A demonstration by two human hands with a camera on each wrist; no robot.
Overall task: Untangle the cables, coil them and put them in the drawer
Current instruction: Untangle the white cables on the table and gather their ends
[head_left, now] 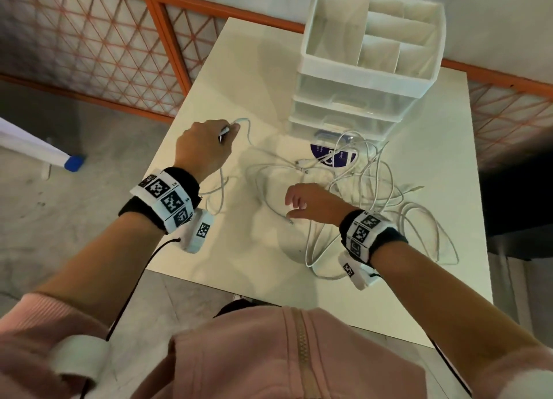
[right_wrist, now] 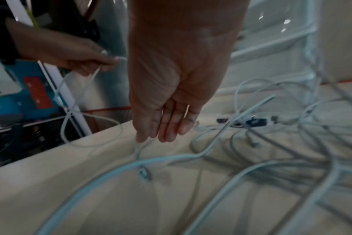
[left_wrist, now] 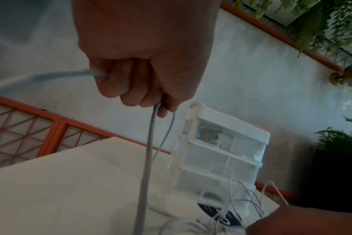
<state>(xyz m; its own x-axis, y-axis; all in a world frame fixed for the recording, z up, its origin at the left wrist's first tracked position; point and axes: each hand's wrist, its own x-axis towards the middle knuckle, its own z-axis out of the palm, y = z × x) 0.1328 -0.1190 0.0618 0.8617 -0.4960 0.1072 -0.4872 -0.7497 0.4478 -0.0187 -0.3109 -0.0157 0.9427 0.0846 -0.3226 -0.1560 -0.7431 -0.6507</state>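
Several white cables lie tangled on the white table, in front of a clear plastic drawer unit whose drawers are closed. My left hand is raised at the table's left side and grips one white cable near its plug; the cable trails down to the tangle. My right hand hovers with straight, relaxed fingers just above a loose cable end and holds nothing. In the right wrist view the left hand shows at the far left with the cable in it.
A white open-top organiser tray sits on the drawer unit. A purple round sticker lies under the cables by the bottom drawer. An orange lattice fence runs behind the table. The table's near edge is close to my body.
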